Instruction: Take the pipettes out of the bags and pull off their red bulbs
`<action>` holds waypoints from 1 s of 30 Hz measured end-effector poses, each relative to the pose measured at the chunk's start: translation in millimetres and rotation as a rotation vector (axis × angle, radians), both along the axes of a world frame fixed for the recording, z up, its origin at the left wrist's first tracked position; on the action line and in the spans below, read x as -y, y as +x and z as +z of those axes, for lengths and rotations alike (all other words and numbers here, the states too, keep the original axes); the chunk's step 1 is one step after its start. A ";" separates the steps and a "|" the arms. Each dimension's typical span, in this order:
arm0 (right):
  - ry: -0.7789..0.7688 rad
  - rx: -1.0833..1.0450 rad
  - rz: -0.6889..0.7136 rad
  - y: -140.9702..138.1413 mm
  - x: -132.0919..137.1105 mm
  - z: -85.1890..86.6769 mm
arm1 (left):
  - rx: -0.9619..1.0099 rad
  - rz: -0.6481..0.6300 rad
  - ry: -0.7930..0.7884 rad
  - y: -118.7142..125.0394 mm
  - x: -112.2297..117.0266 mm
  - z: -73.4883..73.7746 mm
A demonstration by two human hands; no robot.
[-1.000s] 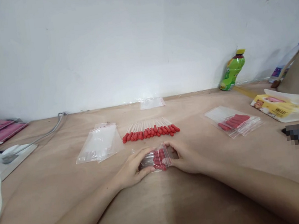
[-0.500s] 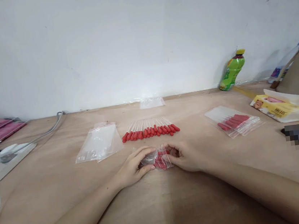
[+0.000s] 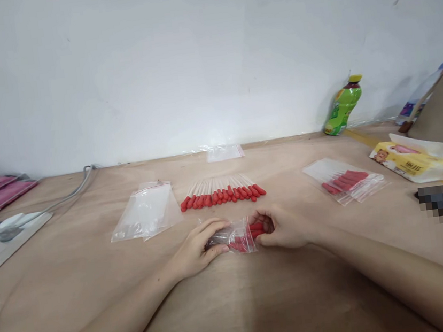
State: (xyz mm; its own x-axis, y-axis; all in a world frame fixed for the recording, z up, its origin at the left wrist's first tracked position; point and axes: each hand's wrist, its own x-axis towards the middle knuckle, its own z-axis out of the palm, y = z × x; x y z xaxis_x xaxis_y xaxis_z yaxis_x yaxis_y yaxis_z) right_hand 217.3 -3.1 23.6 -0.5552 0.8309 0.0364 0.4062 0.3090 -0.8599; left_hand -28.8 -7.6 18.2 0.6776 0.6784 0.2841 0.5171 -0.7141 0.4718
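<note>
1. While the left hand point(image 3: 195, 247) presses the small zip bag point(image 3: 230, 236) against the table point(image 3: 238, 304), fingers curled over its closed end and thumb pinching the near edge, the right hand point(image 3: 288, 228) is closed round the red-bulbed droppers point(image 3: 257, 229) at the bag's open mouth. The bag lies right in front of the person, between the two hands.
2. Judging by this, the step goes best if the left hand pins the closed end so the film does not bunch. The right hand should hold the bundle tight and parallel so that no stem snags on the zip strip.
3. The stems look thin and clear, so gripping the rubber bulbs rather than the stems seems the safer hold.
4. The bulbs should probably all face one way, as they do in the loose row of droppers point(image 3: 223, 194) just beyond the hands and in the filled bags point(image 3: 344, 180) off to the right.
5. The pile of empty bags point(image 3: 146, 212) lies left of that row, apart from both hands.
6. The yellow tissue pack point(image 3: 419, 164) carries print and a small picture, but it is too small to read. The green bottle point(image 3: 342, 106) has a label that is equally illegible, and no brand shows on any bag.
</note>
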 end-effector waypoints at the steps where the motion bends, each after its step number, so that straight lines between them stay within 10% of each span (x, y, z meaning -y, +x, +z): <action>1: 0.013 0.012 -0.006 2.6 -0.2 1.9 | 0.000 0.003 0.001 -0.1 0.1 0.0; 11: -0.112 -0.026 -0.062 57.1 -20.2 43.1 | 0.008 0.003 0.001 -1.2 -0.5 -0.1; 16: -0.137 -0.106 -0.439 107.5 -35.8 64.8 | 0.004 0.005 -0.004 -1.6 -0.9 -1.5; 22: 0.112 -0.231 -0.779 91.5 -55.8 26.6 | -0.003 0.012 -0.017 -1.6 -1.2 -1.6; 30: 0.282 0.007 -0.764 47.3 -59.3 -23.8 | 0.000 0.008 -0.030 -1.7 -1.5 -2.5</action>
